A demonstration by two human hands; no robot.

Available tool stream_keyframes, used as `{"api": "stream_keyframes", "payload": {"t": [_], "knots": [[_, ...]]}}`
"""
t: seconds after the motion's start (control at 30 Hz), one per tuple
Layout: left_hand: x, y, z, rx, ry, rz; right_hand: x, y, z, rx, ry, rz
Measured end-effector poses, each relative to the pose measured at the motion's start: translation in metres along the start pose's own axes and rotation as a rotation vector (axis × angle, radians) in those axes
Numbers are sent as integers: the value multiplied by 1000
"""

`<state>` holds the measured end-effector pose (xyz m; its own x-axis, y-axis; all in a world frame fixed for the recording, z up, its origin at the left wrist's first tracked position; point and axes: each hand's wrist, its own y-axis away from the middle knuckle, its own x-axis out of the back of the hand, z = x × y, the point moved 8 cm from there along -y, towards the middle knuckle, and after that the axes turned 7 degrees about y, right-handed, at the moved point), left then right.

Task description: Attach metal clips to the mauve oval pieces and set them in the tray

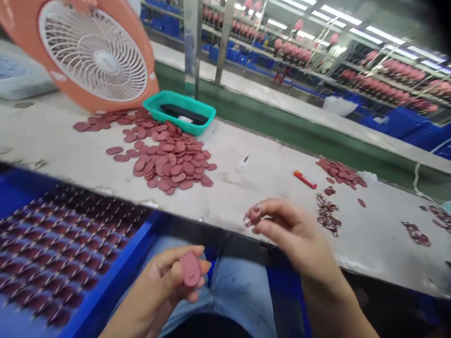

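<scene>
Over my lap, my left hand [172, 281] pinches a flat pink oval disc [190, 269] between thumb and fingers; small dark marks show near its lower end. My right hand [292, 230] is raised at the bench's front edge, thumb and forefinger closed on a small shiny, reddish-brown piece [252, 215] whose kind I cannot make out. A large heap of similar oval discs [172, 159] lies on the bench beyond my hands. Right of my right hand lie several small shiny dark-and-white pieces [328, 215] in a cluster.
An orange fan [102, 56] and a green basket [179, 110] stand behind the heap. A red marker [305, 179] and another disc pile [341, 172] lie to the right on the white bench [246, 183]. At lower left, a blue crate [116, 277] holds rows of dark red pieces.
</scene>
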<state>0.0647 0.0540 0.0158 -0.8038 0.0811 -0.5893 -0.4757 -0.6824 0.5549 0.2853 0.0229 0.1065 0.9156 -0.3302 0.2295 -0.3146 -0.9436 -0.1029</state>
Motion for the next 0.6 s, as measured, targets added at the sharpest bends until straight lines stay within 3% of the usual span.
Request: {"api": "stream_keyframes", "payload": {"t": [0.07, 0.17, 0.4, 0.6], "knots": [[-4, 5, -4, 51, 8, -35, -33, 26, -7, 41, 22, -76], [-2, 12, -11, 91, 3, -129, -58, 47, -16, 122, 99, -97], [-7, 18, -12, 81, -4, -277, -72, 55, -27, 193, 204, -158], [-4, 19, -13, 119, -5, -259, -79, 54, -32, 222, 272, -208]]}}
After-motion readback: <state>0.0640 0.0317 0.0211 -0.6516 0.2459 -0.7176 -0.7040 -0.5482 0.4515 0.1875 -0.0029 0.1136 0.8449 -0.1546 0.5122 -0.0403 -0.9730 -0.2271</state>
